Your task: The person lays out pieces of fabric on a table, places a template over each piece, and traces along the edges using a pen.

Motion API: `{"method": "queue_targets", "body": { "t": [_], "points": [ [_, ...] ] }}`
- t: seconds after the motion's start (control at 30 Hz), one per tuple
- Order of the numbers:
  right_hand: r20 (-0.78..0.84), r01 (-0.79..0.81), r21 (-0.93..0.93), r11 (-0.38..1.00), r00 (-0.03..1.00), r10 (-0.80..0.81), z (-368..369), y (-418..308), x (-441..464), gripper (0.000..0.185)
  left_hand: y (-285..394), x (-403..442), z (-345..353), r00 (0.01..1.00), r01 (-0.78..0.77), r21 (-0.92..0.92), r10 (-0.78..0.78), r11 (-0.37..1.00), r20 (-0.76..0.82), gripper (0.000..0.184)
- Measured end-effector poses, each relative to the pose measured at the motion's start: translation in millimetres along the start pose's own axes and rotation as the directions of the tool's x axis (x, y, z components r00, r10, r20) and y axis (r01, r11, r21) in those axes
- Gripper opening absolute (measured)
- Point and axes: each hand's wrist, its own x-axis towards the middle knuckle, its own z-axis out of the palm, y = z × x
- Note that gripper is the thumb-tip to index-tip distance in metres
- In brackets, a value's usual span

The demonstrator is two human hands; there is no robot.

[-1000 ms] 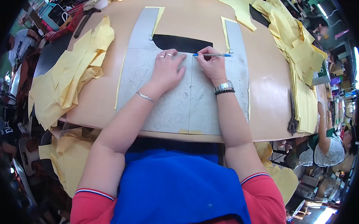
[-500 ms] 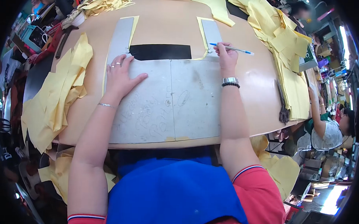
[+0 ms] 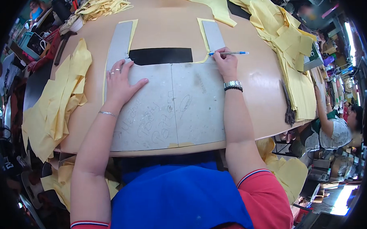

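Observation:
A grey pattern board (image 3: 151, 101) with two upright arms and handwriting on its face lies on the table before me. Yellow material (image 3: 201, 32) shows as a thin border along the arms' edges. My left hand (image 3: 122, 82) rests flat on the board's left side, fingers spread. My right hand (image 3: 226, 64) grips a blue-capped pen (image 3: 234, 53), its tip at the inner corner of the right arm. Between the arms lies a black rectangular piece (image 3: 161, 56), just beyond the board's edge.
Yellow sheets (image 3: 56, 106) are heaped at the left, and a tall stack (image 3: 294, 78) stands at the right beside dark scissors (image 3: 289, 112). A hammer (image 3: 62, 47) and yellow strips (image 3: 104, 6) lie at the back left. A co-worker (image 3: 332, 127) sits at the far right.
The pen has tilted and shifted slightly down and left, bringing its tip to the corner of the right arm. My left hand stays on the board. The whole view has shifted slightly.

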Motion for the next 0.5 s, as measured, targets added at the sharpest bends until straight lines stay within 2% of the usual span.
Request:
{"method": "queue_targets", "body": {
  "t": [0.27,0.37,0.47,0.5],
  "points": [
    [-0.014,0.01,-0.123,0.992,1.0,-0.012,-1,-10,-2,0.017,2,0,-3,1.0,0.009,0.0,-0.009,1.0,0.007,0.077],
    [-0.001,0.035,-0.07,0.997,0.999,-0.035,1,1,1,0.017,1,0,-3,1.0,0.007,-0.011,-0.007,1.0,0.005,0.078],
    [0.005,-0.02,-0.044,0.999,1.0,0.02,-3,12,6,0.017,2,-1,-3,1.0,0.013,-0.001,-0.013,1.0,-0.015,0.077],
    [-0.036,-0.067,0.041,0.997,0.997,0.068,-6,11,8,0.018,2,0,-4,1.0,0.014,-0.011,-0.014,1.0,-0.007,0.077]
  ]
}}
